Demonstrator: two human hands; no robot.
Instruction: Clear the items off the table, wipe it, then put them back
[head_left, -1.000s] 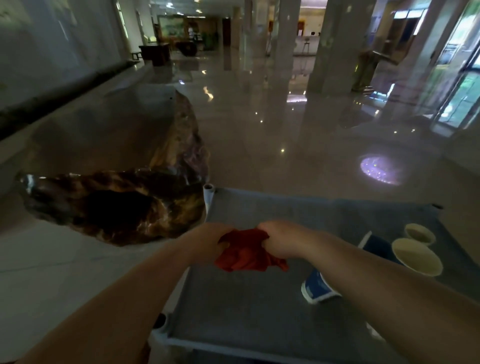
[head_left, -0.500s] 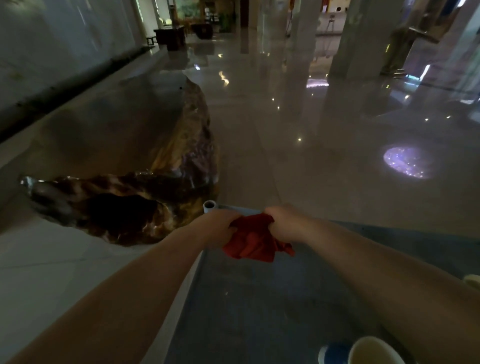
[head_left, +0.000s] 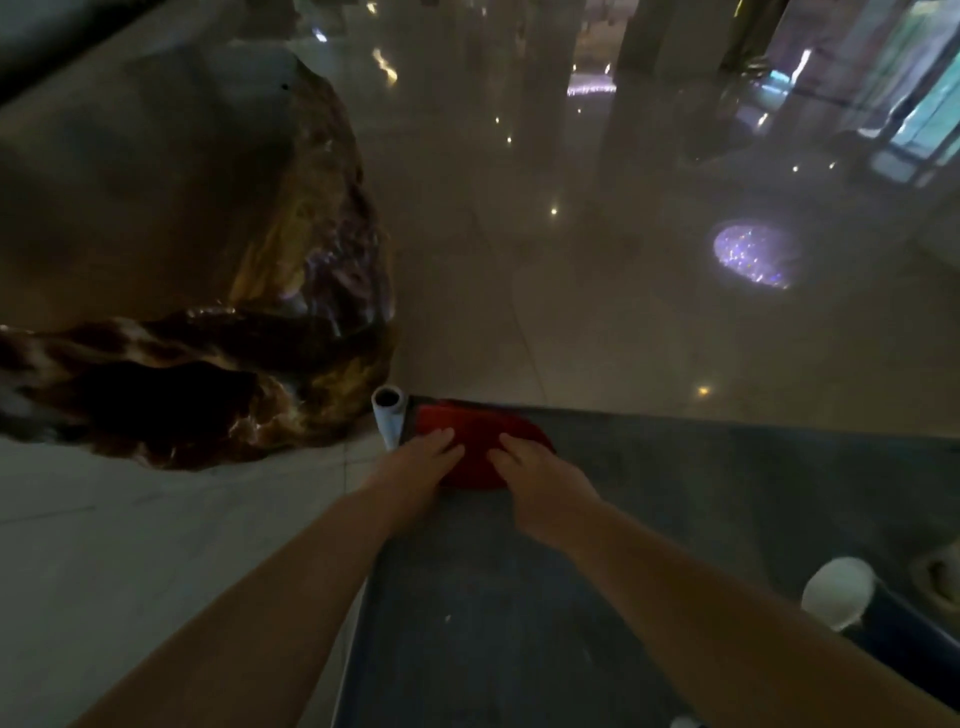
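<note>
A red cloth (head_left: 480, 434) lies flattened on the far left corner of the grey fabric-topped table (head_left: 519, 597). My left hand (head_left: 418, 465) presses on the cloth's left side with its fingers spread flat. My right hand (head_left: 535, 480) presses on its right side the same way. Neither hand curls around the cloth. A blue paper cup (head_left: 872, 618) lies on its side at the table's right, its white base toward me. Part of another cup (head_left: 937, 577) shows at the right edge.
A white tube end (head_left: 388, 413) marks the table's far left corner. A large polished dark wood slab (head_left: 208, 312) stands on the floor to the left, close to that corner. Glossy pale floor (head_left: 623, 312) stretches beyond the table's far edge.
The bunched cloth held up between both hands has gone down onto the table's far left corner and is now spread flat under both palms. The view has tilted down.
</note>
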